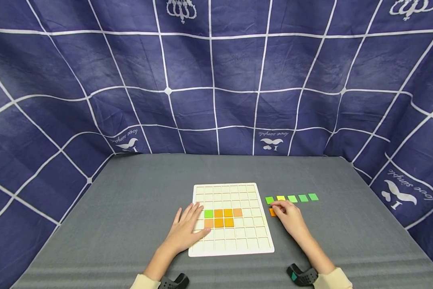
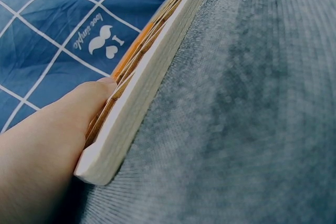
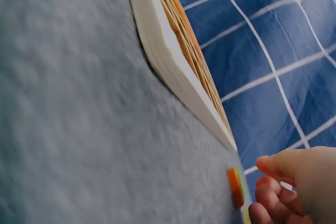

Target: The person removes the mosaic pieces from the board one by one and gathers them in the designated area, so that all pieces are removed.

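A pale wooden grid board (image 1: pixel 238 243) lies on the table. Set in its middle squares are a green tile (image 1: pixel 208 214), several orange tiles (image 1: pixel 218 222) and two peach tiles (image 1: pixel 237 212). With fingers spread, my left hand (image 1: pixel 183 232) rests on the board's left side; its thumb (image 2: pixel 97 95) lies over the rim. My right hand (image 1: pixel 290 218) is just right of the board, beside a loose orange tile (image 1: pixel 272 212). In the right wrist view, that orange tile (image 3: pixel 235 187) sits apart from the loosely bent fingers (image 3: pixel 269 195), and nothing shows between thumb and fingers.
Behind the right hand lies a row of loose tiles: a green one (image 1: pixel 269 200), a partly hidden yellow one (image 1: pixel 281 198) and several lighter or bluish green ones (image 1: pixel 303 198). A grey cloth (image 1: pixel 129 208) covers the table. Blue curtains (image 1: pixel 234 108) stand behind and at both sides.
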`<action>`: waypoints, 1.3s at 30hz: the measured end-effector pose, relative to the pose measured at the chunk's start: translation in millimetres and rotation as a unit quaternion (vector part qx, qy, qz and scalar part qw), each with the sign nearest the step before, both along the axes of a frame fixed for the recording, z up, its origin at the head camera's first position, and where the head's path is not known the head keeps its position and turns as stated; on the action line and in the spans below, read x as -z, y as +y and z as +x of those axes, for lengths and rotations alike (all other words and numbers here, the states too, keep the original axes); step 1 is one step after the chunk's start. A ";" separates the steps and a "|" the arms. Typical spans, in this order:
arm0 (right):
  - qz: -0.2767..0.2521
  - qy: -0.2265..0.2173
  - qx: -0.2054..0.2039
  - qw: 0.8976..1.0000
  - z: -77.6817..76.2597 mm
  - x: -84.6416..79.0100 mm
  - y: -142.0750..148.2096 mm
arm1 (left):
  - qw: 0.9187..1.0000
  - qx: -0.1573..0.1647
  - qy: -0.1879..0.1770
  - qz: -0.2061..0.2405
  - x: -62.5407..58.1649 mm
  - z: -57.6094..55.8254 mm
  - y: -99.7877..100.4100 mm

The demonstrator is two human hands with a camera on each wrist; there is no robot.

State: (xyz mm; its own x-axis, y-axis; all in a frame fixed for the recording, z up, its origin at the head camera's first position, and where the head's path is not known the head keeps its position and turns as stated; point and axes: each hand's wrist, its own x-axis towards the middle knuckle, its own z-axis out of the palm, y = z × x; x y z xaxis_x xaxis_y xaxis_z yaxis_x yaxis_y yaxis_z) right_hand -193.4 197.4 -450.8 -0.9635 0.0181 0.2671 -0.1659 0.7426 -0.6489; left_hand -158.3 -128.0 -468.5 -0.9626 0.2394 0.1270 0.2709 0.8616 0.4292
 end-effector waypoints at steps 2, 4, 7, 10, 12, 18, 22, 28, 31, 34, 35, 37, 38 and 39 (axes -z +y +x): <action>-0.004 0.004 -0.010 1.000 3.2 -4.1 -6.1 | 1.000 0.000 0.000 -0.001 0.3 0.1 0.0; -0.005 0.005 -0.019 1.000 6.4 -7.5 -13.2 | 1.000 0.000 0.001 -0.001 0.3 0.1 0.0; -0.003 0.002 -0.034 0.999 11.0 -11.0 -25.7 | 1.000 0.000 0.001 -0.002 0.2 0.2 -0.3; -0.005 -0.005 -0.051 0.999 13.9 -12.5 -39.7 | 1.000 0.000 -0.001 -0.004 -0.4 0.2 -0.4; -0.012 -0.013 -0.061 0.998 14.3 -12.8 -49.1 | 1.000 0.001 0.000 -0.006 -0.5 -0.1 -0.5; -0.023 -0.002 -0.086 0.996 8.0 -12.0 -73.9 | 1.000 -0.002 -0.003 -0.009 -0.6 -0.5 -0.2; -0.019 0.010 -0.084 0.996 0.8 -7.4 -83.9 | 1.000 -0.002 -0.001 -0.004 -0.6 -0.1 0.3; -0.038 -0.005 -0.080 0.996 -2.9 1.8 -88.1 | 1.000 -0.002 -0.006 -0.004 -0.6 0.5 0.2; -0.045 0.001 -0.084 0.995 -3.1 5.7 -87.6 | 1.000 -0.002 -0.004 -0.003 -0.1 0.3 0.0; -0.051 0.008 -0.086 0.995 -3.2 8.6 -87.0 | 1.000 0.000 -0.003 -0.001 -0.2 0.2 -0.1; -0.050 0.008 -0.088 0.995 -3.4 9.6 -86.9 | 1.000 0.001 -0.002 0.000 -0.1 0.2 0.0; -0.042 0.010 -0.093 0.995 -3.3 11.3 -86.9 | 1.000 0.001 -0.001 0.001 0.1 0.4 0.1; -0.038 0.008 -0.094 0.995 -3.2 11.8 -87.0 | 1.000 0.001 -0.001 0.002 0.4 0.5 0.1; -0.033 0.009 -0.097 0.995 -3.0 12.4 -87.1 | 1.000 0.001 -0.001 0.001 0.7 0.6 0.1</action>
State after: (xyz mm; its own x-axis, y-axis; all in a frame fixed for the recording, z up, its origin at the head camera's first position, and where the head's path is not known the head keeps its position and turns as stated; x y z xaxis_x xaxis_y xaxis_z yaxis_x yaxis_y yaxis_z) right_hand -196.4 110.3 -463.2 -0.9457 -0.1502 0.2883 -0.3140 0.6515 -0.6906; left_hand -157.7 -127.9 -469.1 -0.9625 0.2408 0.1253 0.2714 0.8601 0.4320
